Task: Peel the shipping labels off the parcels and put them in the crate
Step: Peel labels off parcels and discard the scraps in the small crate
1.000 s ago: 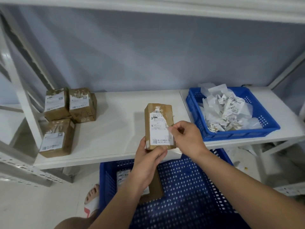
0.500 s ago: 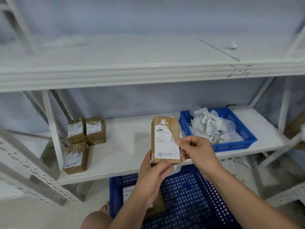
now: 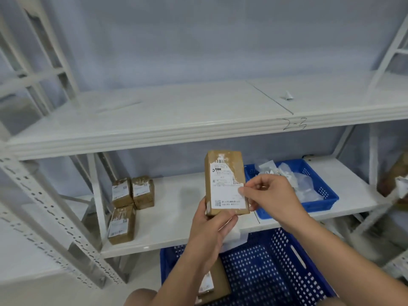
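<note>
My left hand grips the parcel upright from below; my right hand pinches its label, only partly torn. Left of my hands three labelled parcels wait; one lies in the crate below.

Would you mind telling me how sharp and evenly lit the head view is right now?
Head view: soft, even light; the brown cardboard parcel is sharp, its label's fine print unreadable; the white metal shelf bows from wide-angle distortion; the edges smear.
</note>
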